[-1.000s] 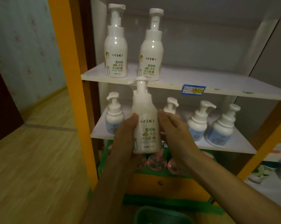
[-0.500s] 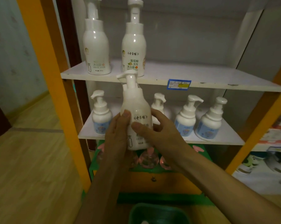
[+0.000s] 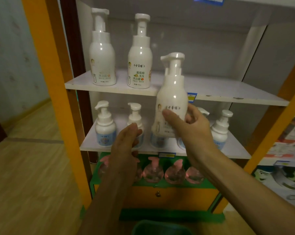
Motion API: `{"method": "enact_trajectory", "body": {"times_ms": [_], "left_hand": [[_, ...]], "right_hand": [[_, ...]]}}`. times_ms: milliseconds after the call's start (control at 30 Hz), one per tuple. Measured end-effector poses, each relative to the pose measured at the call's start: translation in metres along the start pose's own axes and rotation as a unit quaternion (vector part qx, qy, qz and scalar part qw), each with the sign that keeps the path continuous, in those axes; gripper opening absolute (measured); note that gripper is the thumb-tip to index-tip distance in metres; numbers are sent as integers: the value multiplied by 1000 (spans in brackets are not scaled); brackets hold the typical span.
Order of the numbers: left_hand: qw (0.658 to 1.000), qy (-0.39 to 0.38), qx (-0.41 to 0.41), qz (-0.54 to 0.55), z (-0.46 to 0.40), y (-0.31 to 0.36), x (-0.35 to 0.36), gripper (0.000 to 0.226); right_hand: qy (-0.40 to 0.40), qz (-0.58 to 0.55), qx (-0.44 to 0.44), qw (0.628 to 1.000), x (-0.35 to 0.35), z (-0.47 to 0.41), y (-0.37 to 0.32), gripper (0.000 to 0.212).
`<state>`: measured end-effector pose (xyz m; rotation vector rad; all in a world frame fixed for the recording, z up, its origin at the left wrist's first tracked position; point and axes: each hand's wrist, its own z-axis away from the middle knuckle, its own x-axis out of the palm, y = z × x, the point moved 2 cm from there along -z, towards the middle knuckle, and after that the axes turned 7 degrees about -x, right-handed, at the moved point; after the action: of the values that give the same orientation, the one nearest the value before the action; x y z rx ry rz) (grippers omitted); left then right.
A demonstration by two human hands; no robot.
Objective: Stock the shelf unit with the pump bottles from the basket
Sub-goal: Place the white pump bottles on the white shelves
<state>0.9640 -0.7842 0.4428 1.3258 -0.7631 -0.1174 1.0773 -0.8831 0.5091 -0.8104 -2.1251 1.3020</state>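
My right hand (image 3: pixel 190 128) grips a tall white pump bottle (image 3: pixel 172 95), lifted in front of the upper white shelf (image 3: pixel 219 92), just right of two matching tall bottles (image 3: pixel 139 55) standing there. My left hand (image 3: pixel 126 143) is off the bottle, fingers relaxed, in front of the lower shelf (image 3: pixel 89 145). The green basket (image 3: pixel 160 228) shows at the bottom edge.
Several short white pump bottles (image 3: pixel 105 124) line the lower shelf. Pink round bottles (image 3: pixel 153 172) sit in a green tray below. Orange frame posts (image 3: pixel 46 82) flank the unit. The upper shelf is bare to the right of the held bottle.
My left hand has let go of the bottle and dropped back. My right hand alone has carried it up and to the right, toward the upper shelf.
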Motion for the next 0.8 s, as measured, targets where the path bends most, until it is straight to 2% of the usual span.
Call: {"method": "enact_trajectory", "body": {"times_ms": [100, 267, 433, 633, 800], "left_hand": [[1000, 9, -14, -3, 1, 0, 1, 13], [999, 22, -26, 0, -2, 0, -2, 20], [999, 31, -34, 1, -3, -2, -3, 19], [998, 23, -59, 4, -2, -2, -3, 18], [998, 8, -61, 10, -1, -1, -4, 15]], "right_hand": [[38, -8, -23, 999, -3, -21, -15, 50], [66, 36, -75, 994, -6, -55, -36, 56], [60, 103, -77, 990, -7, -87, -43, 64], [51, 157, -105, 981, 0, -114, -46, 56], [19, 211, -76, 974, -4, -129, -39, 54]]}}
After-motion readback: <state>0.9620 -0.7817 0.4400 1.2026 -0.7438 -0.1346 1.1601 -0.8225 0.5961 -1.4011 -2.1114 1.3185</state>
